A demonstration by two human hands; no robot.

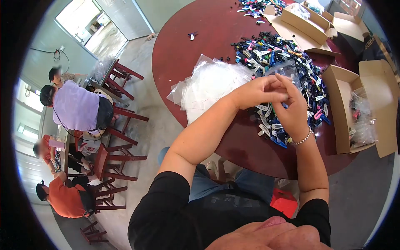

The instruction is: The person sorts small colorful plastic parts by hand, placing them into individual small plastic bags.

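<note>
My left hand [263,90] and my right hand [292,111] meet over a large pile of hair clips [266,54], fingers bent and fingertips together. A clear plastic bag [288,68] shows just beyond the fingertips, pinched between both hands; its lower part is hidden behind them. A beaded bracelet [306,136] circles my right wrist. Beside my left forearm lies a stack of flat clear bags [212,85]. The clips are snap clips in blue, white, black, pink and other colours.
Right of the pile, an open cardboard box [339,112] holds filled clear bags. Another carton [306,23] stands at the far side of the round red table [175,41], near more clips [256,6]. Several people sit at a table on the left, among wooden stools [118,162].
</note>
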